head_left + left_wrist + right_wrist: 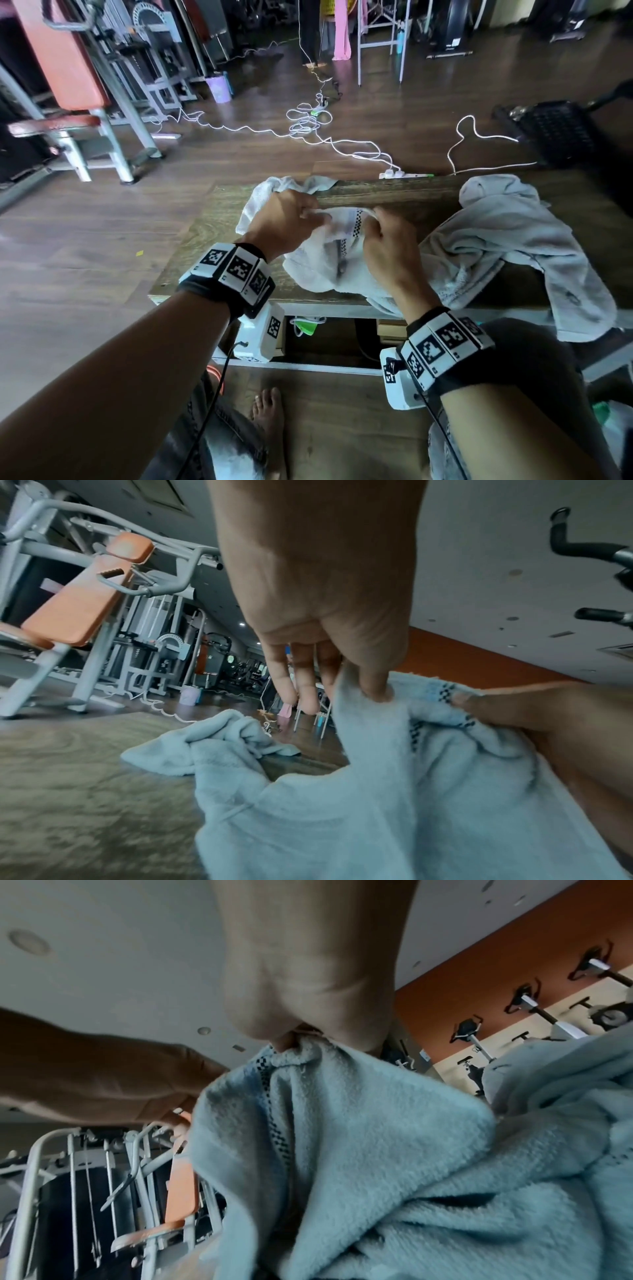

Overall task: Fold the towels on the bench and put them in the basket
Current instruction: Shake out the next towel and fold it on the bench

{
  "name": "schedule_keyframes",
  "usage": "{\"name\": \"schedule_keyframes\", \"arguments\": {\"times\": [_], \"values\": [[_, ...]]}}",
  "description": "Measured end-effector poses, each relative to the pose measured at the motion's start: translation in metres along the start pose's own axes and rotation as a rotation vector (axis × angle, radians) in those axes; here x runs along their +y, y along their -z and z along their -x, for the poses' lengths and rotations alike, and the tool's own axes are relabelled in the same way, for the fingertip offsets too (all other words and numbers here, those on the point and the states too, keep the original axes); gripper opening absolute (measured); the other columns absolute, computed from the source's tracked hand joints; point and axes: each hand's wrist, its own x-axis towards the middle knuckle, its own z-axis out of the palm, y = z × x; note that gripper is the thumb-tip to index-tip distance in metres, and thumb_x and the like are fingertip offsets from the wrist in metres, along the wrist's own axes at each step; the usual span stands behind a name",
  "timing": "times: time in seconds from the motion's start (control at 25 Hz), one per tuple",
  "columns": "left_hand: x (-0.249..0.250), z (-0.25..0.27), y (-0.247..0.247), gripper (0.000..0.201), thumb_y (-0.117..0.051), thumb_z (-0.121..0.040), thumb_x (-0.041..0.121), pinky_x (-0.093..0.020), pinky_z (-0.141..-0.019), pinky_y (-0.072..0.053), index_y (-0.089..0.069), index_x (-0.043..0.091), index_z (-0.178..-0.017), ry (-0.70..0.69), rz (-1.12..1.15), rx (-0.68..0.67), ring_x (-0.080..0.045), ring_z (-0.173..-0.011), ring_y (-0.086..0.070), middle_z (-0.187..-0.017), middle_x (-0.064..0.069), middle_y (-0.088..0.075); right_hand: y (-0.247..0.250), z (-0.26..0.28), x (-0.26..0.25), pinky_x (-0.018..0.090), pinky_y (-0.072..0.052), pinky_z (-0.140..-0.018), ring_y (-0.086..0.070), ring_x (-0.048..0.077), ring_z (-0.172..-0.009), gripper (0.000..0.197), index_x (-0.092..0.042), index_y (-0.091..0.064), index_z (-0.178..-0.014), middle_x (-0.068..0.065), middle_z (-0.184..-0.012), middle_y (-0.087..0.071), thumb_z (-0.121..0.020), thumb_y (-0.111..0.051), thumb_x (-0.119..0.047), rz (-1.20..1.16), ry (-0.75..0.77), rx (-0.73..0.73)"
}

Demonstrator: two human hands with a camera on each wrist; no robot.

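Note:
A pale towel with a checkered band [322, 263] [394, 791] [342, 1150] lies crumpled on the wooden bench [212, 233]. My left hand [287, 219] [342, 669] pinches its top edge between thumb and forefinger, the other fingers hanging straight. My right hand [383, 240] [308, 1031] pinches the same edge a little to the right, near the checkered band. A second, larger pale towel [513, 240] [565, 1096] lies heaped on the bench's right side and hangs over its front edge. A dark basket [555, 130] stands on the floor beyond the bench at the right.
White cables and a power strip [394, 173] lie on the floor behind the bench. A weight machine with orange pads [68, 85] [85, 601] stands at the far left. My bare foot [270, 421] is under the bench's front. Exercise bikes [534, 1010] line the right wall.

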Motion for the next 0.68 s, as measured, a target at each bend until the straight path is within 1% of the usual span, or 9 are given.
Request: {"name": "schedule_keyframes", "arguments": {"times": [0.08, 0.12, 0.2, 0.24, 0.28, 0.4, 0.52, 0.6, 0.68], "values": [[-0.005, 0.001, -0.001, 0.029, -0.069, -0.088, 0.025, -0.011, -0.042, -0.034, -0.059, 0.004, -0.07, 0.072, 0.001, 0.05, -0.007, -0.046, -0.043, -0.057, 0.0, -0.052, 0.002, -0.001, 0.001, 0.033, -0.034, -0.062, -0.047, 0.024, -0.064, 0.03, -0.009, -0.049, -0.073, 0.002, -0.065, -0.052, -0.1, -0.046, -0.021, -0.049, -0.089, -0.043], [-0.004, 0.002, -0.001, 0.028, -0.067, -0.089, 0.024, -0.011, -0.042, -0.033, -0.055, 0.008, -0.069, 0.079, 0.027, 0.078, -0.009, -0.047, -0.042, -0.057, 0.002, -0.05, 0.0, -0.001, 0.001, 0.032, -0.035, -0.063, -0.048, 0.022, -0.065, 0.026, -0.009, -0.051, -0.076, 0.001, -0.067, -0.053, -0.098, -0.048, -0.023, -0.046, -0.095, -0.08], [0.002, 0.002, -0.002, 0.032, -0.065, -0.091, 0.023, -0.013, -0.045, -0.031, -0.046, 0.018, -0.066, 0.011, 0.083, 0.099, -0.004, -0.048, -0.038, -0.055, 0.008, -0.042, -0.001, 0.003, -0.004, 0.031, -0.042, -0.069, -0.056, 0.019, -0.076, 0.02, -0.012, -0.061, -0.096, 0.001, -0.084, -0.064, -0.091, -0.056, -0.03, -0.032, -0.023, -0.107], [0.005, 0.001, -0.004, 0.034, -0.065, -0.092, 0.023, -0.015, -0.047, -0.028, -0.043, 0.019, -0.066, -0.036, 0.106, 0.068, -0.003, -0.048, -0.035, -0.055, 0.009, -0.039, -0.002, 0.004, -0.007, 0.031, -0.044, -0.072, -0.058, 0.018, -0.082, 0.026, -0.014, -0.062, -0.105, 0.0, -0.09, -0.066, -0.088, -0.059, -0.033, -0.044, 0.041, -0.098], [0.009, 0.001, -0.006, 0.032, -0.065, -0.092, 0.022, -0.018, -0.049, -0.027, -0.044, 0.016, -0.068, -0.079, 0.123, 0.018, -0.005, -0.049, -0.034, -0.056, 0.008, -0.037, -0.002, 0.005, -0.009, 0.031, -0.044, -0.073, -0.059, 0.017, -0.083, 0.028, -0.015, -0.063, -0.108, -0.002, -0.092, -0.067, -0.087, -0.06, -0.033, -0.073, 0.097, -0.079], [0.017, 0.003, -0.017, 0.019, -0.065, -0.088, 0.013, -0.028, -0.056, -0.032, -0.054, 0.003, -0.077, -0.193, 0.117, -0.045, -0.011, -0.057, -0.039, -0.061, 0.006, -0.041, 0.003, 0.009, -0.013, 0.024, -0.043, -0.07, -0.06, 0.01, -0.079, 0.018, -0.013, -0.064, -0.104, -0.004, -0.089, -0.068, -0.092, -0.061, -0.026, -0.182, 0.158, -0.016], [0.018, 0.009, -0.032, 0.014, -0.064, -0.084, 0.014, -0.029, -0.058, -0.039, -0.058, 0.005, -0.076, -0.235, 0.122, -0.065, -0.019, -0.061, -0.049, -0.064, -0.001, -0.053, 0.012, 0.012, -0.005, 0.022, -0.041, -0.064, -0.055, 0.006, -0.071, 0.009, -0.006, -0.061, -0.091, -0.005, -0.078, -0.063, -0.095, -0.058, -0.014, -0.251, 0.152, 0.02], [0.018, 0.013, -0.042, 0.028, -0.067, -0.086, 0.014, -0.02, -0.054, -0.036, -0.05, 0.015, -0.063, -0.231, 0.127, -0.09, -0.005, -0.056, -0.046, -0.059, 0.007, -0.049, 0.016, 0.014, 0.002, 0.024, -0.041, -0.064, -0.05, 0.002, -0.067, 0.009, -0.004, -0.057, -0.092, -0.009, -0.074, -0.054, -0.097, -0.053, -0.009, -0.268, 0.124, 0.075], [0.016, 0.014, -0.049, 0.043, -0.065, -0.088, 0.012, -0.012, -0.051, -0.029, -0.04, 0.023, -0.055, -0.161, 0.146, -0.078, 0.004, -0.051, -0.044, -0.054, 0.012, -0.041, 0.02, 0.017, 0.005, 0.018, -0.038, -0.063, -0.047, -0.004, -0.067, 0.008, -0.001, -0.054, -0.095, -0.013, -0.074, -0.048, -0.099, -0.05, -0.007, -0.257, 0.1, 0.088]]}}
